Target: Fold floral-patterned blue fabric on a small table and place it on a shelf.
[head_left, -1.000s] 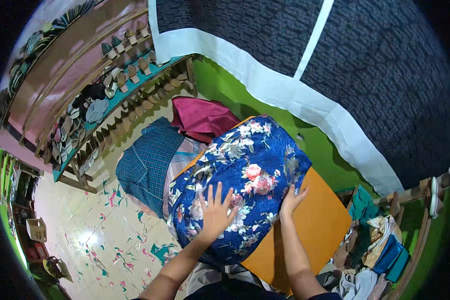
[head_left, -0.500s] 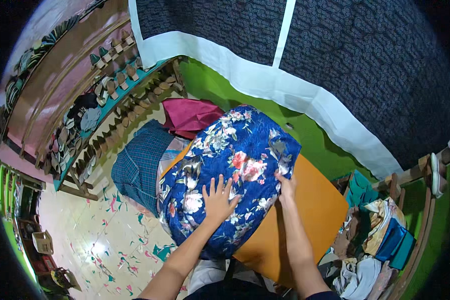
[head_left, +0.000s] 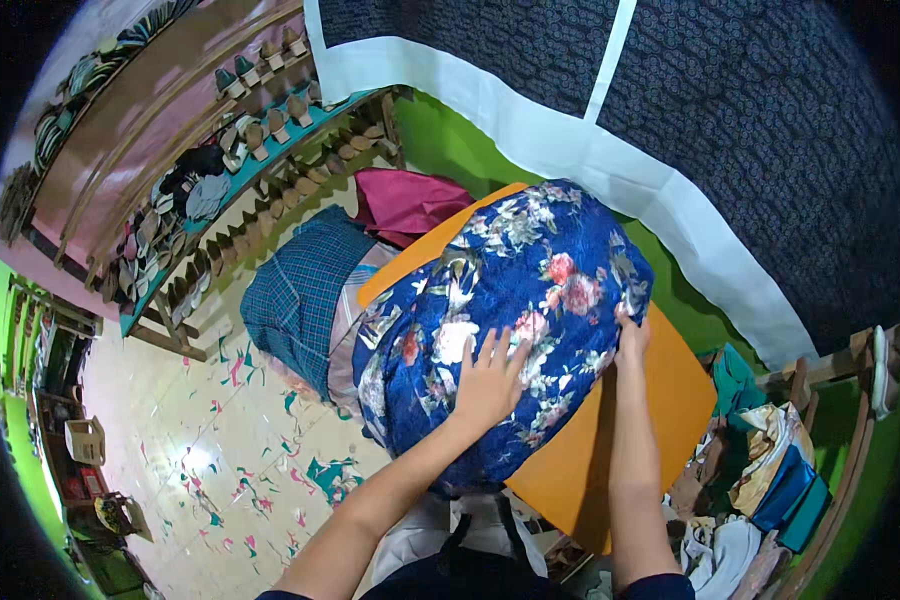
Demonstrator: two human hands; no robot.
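- Head view: the blue floral cloth (head_left: 515,320) lies spread over the orange worktop (head_left: 650,410), its long axis running from the lower left, near the person's body, up to the right toward the dark patterned curtain (head_left: 730,130).
- The cloth covers most of the worktop; bare orange shows only along the right side and at a narrow strip by its upper left edge.
- The left hand (head_left: 490,378) lies on top of the cloth's nearer half, fingers spread wide and palm down; its grip is released, pressing flat and grasping nothing.
- The right hand (head_left: 630,335) is at the cloth's right edge, where the fabric meets the bare orange; its fingers curl onto that edge, but I cannot tell whether they pinch it.
- The bulk of the cloth lies beyond and to the left of both hands.
- Just left of the worktop lie a teal checked cloth (head_left: 300,295) and a magenta cloth (head_left: 410,200).
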